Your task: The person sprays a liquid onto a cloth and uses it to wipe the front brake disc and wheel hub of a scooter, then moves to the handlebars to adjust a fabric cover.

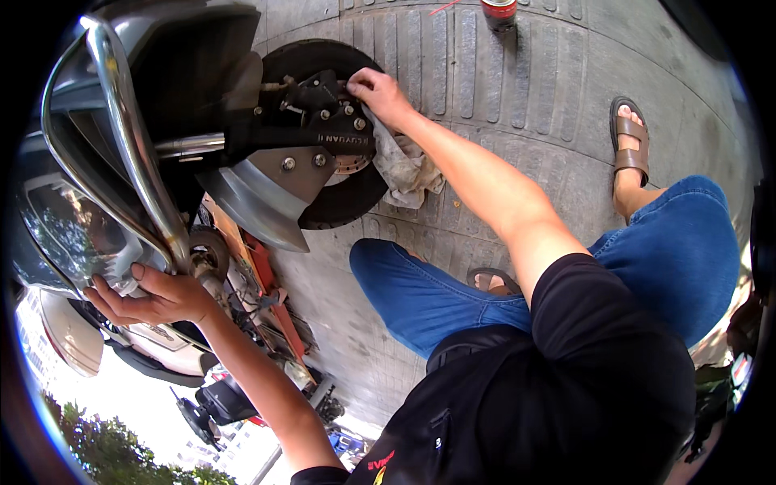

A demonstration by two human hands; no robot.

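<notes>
A front wheel [283, 61] with a dark tyre stands ahead of me, on a scooter-like vehicle with a chrome guard bar [129, 121]. My right hand [380, 97] reaches the black brake caliper [314, 93] beside the wheel. Its fingers are bent and pressed together there; what lies between them is hidden. A crumpled pale rag [404, 166] hangs at the tyre, just below that wrist. Against the glossy front [69, 230], by the lower end of the guard bar, rests my left hand [158, 297], fingers stretched out and palm turned up.
A red and black can [499, 14] stands on the ribbed paving, with a thin red straw [445, 7] near it. A silver fender [259, 198] juts out below the axle. Other scooters [153, 347] and a red metal frame [263, 271] are at the left.
</notes>
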